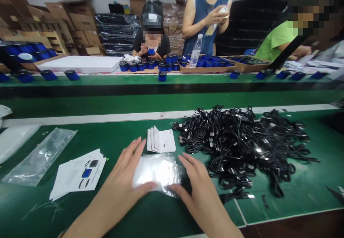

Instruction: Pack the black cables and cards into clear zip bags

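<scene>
A stack of clear plastic bags [157, 171] lies on the green table in front of me, shining with reflected light. My left hand [126, 175] is at its left side, fingers stretched forward and the thumb against the near edge. On the right side is my right hand [197, 180], its fingers spread and its thumb at the near right corner of the bags. Neither hand is closed around the stack. Just beyond it, small folded white leaflets [163, 141] rest on the table, some standing on edge. A big heap of coiled black cables [242, 144] lies to the right.
Printed white cards [80, 173] and a large clear bag [40, 159] lie at left. Across the raised shelf stand blue jars with black lids [162, 76], a white foam slab [80, 63] and a plastic bottle [196, 51]. Several people work behind it.
</scene>
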Available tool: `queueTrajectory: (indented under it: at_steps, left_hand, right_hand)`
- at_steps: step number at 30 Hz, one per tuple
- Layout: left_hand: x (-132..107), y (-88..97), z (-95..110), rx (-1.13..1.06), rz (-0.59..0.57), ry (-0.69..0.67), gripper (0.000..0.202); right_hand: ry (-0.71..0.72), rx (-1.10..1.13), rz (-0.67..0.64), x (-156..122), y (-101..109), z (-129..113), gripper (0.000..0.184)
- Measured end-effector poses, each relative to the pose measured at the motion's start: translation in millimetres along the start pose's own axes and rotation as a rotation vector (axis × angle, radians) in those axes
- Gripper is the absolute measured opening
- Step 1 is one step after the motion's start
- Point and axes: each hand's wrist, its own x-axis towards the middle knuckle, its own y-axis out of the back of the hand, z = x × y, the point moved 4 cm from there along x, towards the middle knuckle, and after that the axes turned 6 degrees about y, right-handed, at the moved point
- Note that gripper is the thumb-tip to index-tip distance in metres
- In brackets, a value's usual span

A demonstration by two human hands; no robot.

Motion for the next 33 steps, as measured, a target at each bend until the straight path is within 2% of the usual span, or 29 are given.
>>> queueTrajectory:
  at_steps: [1, 2, 3, 5, 7, 13, 16, 19, 21, 22, 24, 25, 26, 28, 29, 33]
  left_hand:
    - [-13, -10.0, -7, 0.067, -0.002, -0.058, 0.091]
    - [-24, -20.9, -13, 0.130, -0.012, -0.092, 0.091]
    - [-32, -29.0, -19, 0.173, 0.036, -0.094, 0.086]
    - [-41, -41.6, -23, 0.234, 0.098, -0.109, 0.079]
    - [-40, -46.4, -23, 0.269, 0.128, -0.095, 0.075]
    - [-25, -40.2, -24, 0.320, 0.111, -0.072, 0.062]
    - [-27, -35.7, -24, 0.313, 0.184, -0.075, 0.068]
    - [-34, -21.7, -10, 0.240, 0.312, -0.130, 0.082]
    - [-39, -8.9, 8, 0.157, 0.346, -0.229, 0.079]
    - [-40, -3.8, 16, 0.104, 0.300, -0.270, 0.065]
    - [-40, 3.3, 27, -0.031, 0.130, -0.266, 0.022]
    - [-39, 5.5, 28, -0.098, 0.043, -0.215, 0.018]
    - [-39, 7.3, 27, -0.155, -0.025, -0.149, 0.022]
    - [-41, 9.5, 21, -0.233, -0.110, -0.017, 0.025]
    - [-42, 9.9, 17, -0.257, -0.139, 0.034, 0.025]
    - [-50, 5.6, 7, -0.269, -0.283, 0.104, 0.030]
  right_hand:
    - [-0.036, -0.019, -0.002, 1, 2, 3, 0.055]
    - [-0.064, -0.040, -0.018, 4, 3, 6, 0.053]
    - [-0.084, -0.060, -0.038, 7, 3, 6, 0.050]
    - [-0.116, -0.083, -0.077, 16, 3, 6, 0.042]
    - [-0.155, -0.057, -0.095, 25, 4, 6, 0.034]
    - [-0.260, 0.176, -0.099, 36, 7, 16, 0.019]
    - [-0.258, 0.239, -0.058, 33, 10, 17, 0.008]
    - [-0.221, 0.333, -0.014, 26, 18, 5, 0.010]
    - [-0.153, 0.496, -0.062, 22, 21, -12, 0.014]
    - [-0.119, 0.594, -0.095, 20, 22, -21, 0.016]
    - [-0.094, 0.733, -0.143, 17, 24, -34, 0.019]
    - [-0.098, 0.755, -0.154, 16, 24, -37, 0.019]
    - [-0.104, 0.743, -0.167, 15, 23, -39, 0.017]
    - [-0.097, 0.671, -0.224, 12, 20, -41, 0.011]
    - [-0.082, 0.646, -0.267, 10, 17, -41, 0.014]
    - [-0.034, 0.638, -0.347, 4, 5, -46, 0.023]
